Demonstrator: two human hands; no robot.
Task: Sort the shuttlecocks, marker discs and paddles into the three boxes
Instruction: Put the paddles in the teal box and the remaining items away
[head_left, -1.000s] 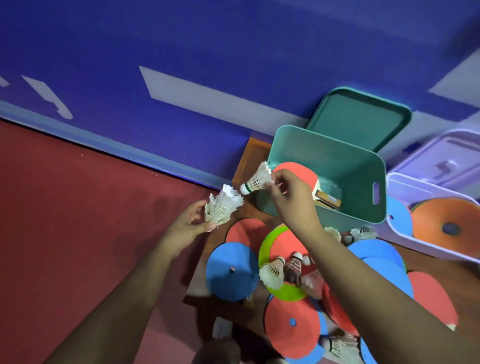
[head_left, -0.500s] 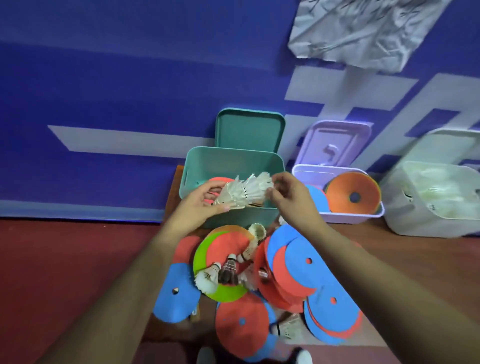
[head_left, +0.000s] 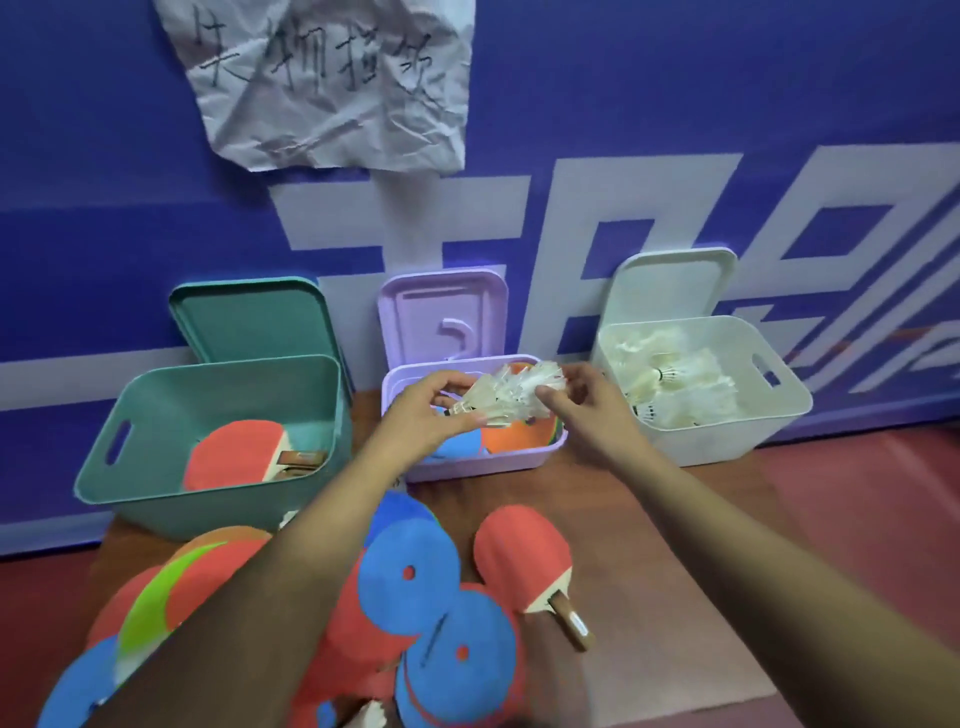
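My left hand (head_left: 423, 418) grips a bunch of white shuttlecocks (head_left: 511, 397) above the purple box (head_left: 488, 465), which holds orange and blue marker discs. My right hand (head_left: 589, 402) pinches the feather end of the same bunch. To the right, the white box (head_left: 727, 436) is filled with shuttlecocks. On the left, the teal box (head_left: 156, 467) contains a red paddle (head_left: 234, 454). Another red paddle (head_left: 522, 553) lies on the wooden board among loose red, blue and green discs (head_left: 415, 577).
Each box has its lid (head_left: 441, 317) leaning against the blue wall behind it. A crumpled paper sign (head_left: 332, 78) hangs on the wall. Red floor (head_left: 857, 519) lies right of the wooden board (head_left: 649, 623). A shuttlecock (head_left: 371, 719) shows at the bottom edge.
Both hands carried the bunch of shuttlecocks rightwards from in front of the teal box to above the purple box. The camera view swung right, bringing the white box fully into view.
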